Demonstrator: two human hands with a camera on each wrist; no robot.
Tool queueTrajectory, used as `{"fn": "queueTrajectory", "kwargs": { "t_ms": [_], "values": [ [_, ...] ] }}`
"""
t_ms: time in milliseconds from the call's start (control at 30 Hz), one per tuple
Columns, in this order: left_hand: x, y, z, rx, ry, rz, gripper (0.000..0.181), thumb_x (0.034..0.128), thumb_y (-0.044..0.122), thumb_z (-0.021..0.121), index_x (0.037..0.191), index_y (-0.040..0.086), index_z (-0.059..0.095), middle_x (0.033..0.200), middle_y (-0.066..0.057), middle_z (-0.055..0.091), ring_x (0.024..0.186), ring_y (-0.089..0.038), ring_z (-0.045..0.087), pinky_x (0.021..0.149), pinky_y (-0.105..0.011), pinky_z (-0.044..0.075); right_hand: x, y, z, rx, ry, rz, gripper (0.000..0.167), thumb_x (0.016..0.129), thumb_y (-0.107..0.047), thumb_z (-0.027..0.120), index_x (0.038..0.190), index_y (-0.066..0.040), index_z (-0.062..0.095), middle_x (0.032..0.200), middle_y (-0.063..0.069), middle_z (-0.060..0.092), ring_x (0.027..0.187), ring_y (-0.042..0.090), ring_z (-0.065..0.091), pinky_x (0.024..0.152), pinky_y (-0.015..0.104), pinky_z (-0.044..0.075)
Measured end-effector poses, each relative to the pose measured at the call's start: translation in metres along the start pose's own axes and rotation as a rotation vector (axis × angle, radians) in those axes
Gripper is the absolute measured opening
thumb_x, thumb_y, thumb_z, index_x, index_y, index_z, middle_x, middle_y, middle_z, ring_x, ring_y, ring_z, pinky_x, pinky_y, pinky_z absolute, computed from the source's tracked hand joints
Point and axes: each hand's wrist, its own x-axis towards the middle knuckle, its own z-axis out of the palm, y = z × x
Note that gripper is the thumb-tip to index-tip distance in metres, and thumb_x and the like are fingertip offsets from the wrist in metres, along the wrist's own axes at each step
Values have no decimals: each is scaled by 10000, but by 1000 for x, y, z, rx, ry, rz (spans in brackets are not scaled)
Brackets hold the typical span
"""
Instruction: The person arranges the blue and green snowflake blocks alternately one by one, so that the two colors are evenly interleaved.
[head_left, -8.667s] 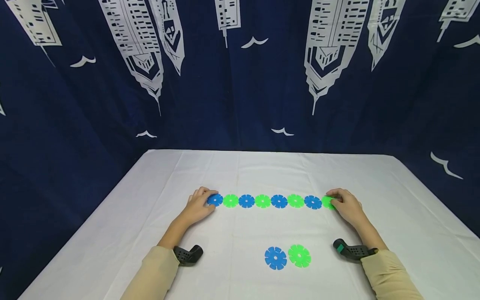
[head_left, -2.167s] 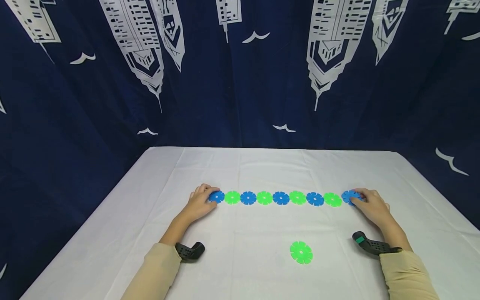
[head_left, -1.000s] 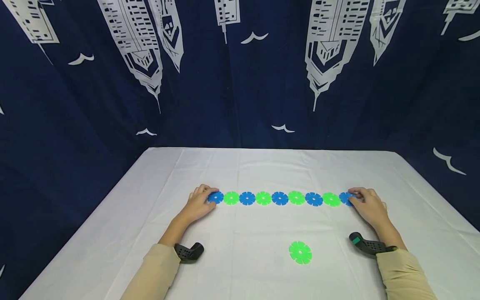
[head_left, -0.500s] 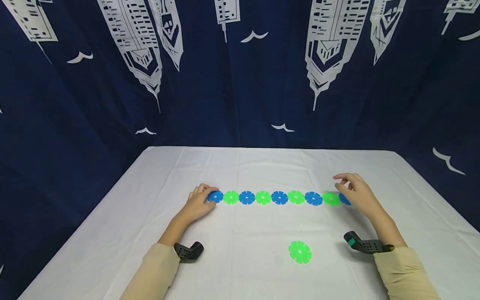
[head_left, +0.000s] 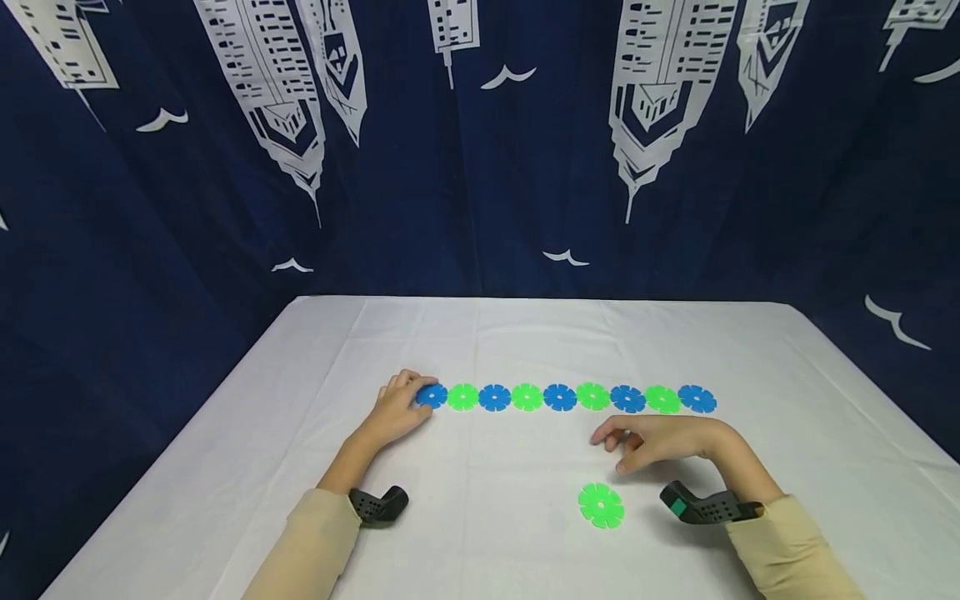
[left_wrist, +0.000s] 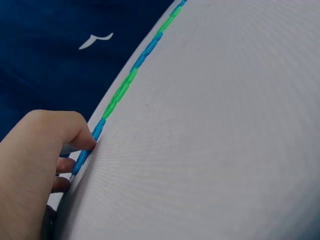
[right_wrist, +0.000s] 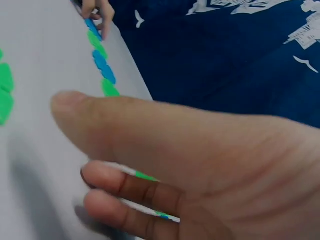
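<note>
A straight row of flat, notched snowflake discs [head_left: 559, 397], alternating blue and green, lies across the white table. My left hand [head_left: 396, 411] holds the blue disc [head_left: 433, 395] at the row's left end; the left wrist view has thumb and fingers at its edges, part of it hidden behind them. At the right end lies another blue disc [head_left: 697, 399], touched by no hand. My right hand [head_left: 660, 439] hovers over the table in front of the row, fingers loosely bent and holding nothing. Just below its fingertips in the head view lies a single green disc [head_left: 601, 506].
The white tablecloth [head_left: 510, 558] reaches back to a dark blue curtain [head_left: 480, 183] with white building and bird prints. Each wrist wears a black camera band, such as the left wrist camera [head_left: 380, 505].
Earlier, a blue disc lay beside the loose green one; now it ends the row at right. My right hand has released it and moved nearer and left. My left hand stays put.
</note>
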Motion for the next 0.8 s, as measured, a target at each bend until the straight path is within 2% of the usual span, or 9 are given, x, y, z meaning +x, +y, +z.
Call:
{"fn": "queueTrajectory", "kwargs": {
  "t_ms": [133, 200, 300, 400, 500, 667, 800],
  "values": [
    [-2, 0, 0, 0, -1, -12, 462, 774, 213, 567, 1230, 136, 552, 1181, -103, 472, 1106, -254, 418, 889, -419, 302, 8, -1, 10, 9, -66, -54, 514, 748, -171, 692, 1208, -80, 481, 964, 66, 429, 777, 106, 420, 667, 190, 360],
    [-2, -1, 1, -1, 2, -7, 462, 774, 211, 567, 1229, 138, 552, 1183, -103, 472, 1110, -257, 417, 891, -423, 300, 9, -3, 13, -13, -75, -47, 573, 718, -160, 718, 1229, -120, 461, 964, 59, 391, 805, 127, 382, 669, 192, 339],
    [-1, -1, 2, -3, 0, 8, 461, 775, 212, 563, 1230, 140, 551, 1183, -102, 473, 1120, -260, 413, 895, -425, 297, 7, -6, 20, -70, -63, -19, 683, 667, -162, 739, 1264, -205, 411, 1024, 50, 353, 912, 156, 345, 759, 241, 337],
    [1, 0, 2, 3, -5, 17, 461, 775, 214, 559, 1230, 139, 551, 1180, -100, 475, 1118, -258, 414, 888, -420, 300, 3, -7, 27, -153, -29, -6, 723, 627, -204, 746, 1249, -280, 386, 1085, 15, 351, 1016, 147, 324, 868, 349, 328],
    [1, 1, 0, 5, -8, 12, 458, 778, 210, 560, 1231, 136, 551, 1178, -105, 472, 1115, -260, 413, 885, -420, 300, 0, -6, 33, -200, 9, -35, 686, 630, -250, 747, 1219, -310, 400, 1103, -15, 374, 1052, 135, 332, 895, 439, 308],
    [1, 1, -2, 4, -10, 9, 458, 783, 214, 565, 1234, 137, 548, 1178, -106, 471, 1116, -261, 411, 878, -416, 297, -2, -3, 38, -217, 55, -84, 562, 680, -330, 726, 1175, -325, 461, 1111, -57, 411, 1080, 129, 331, 880, 438, 280],
    [-1, 1, -2, 4, -19, 10, 461, 787, 215, 566, 1240, 129, 544, 1183, -108, 473, 1118, -265, 410, 886, -417, 294, -2, -2, 42, -212, 87, -120, 472, 728, -365, 695, 1150, -301, 493, 1084, -77, 434, 1079, 83, 333, 889, 499, 251]
  ]
}}
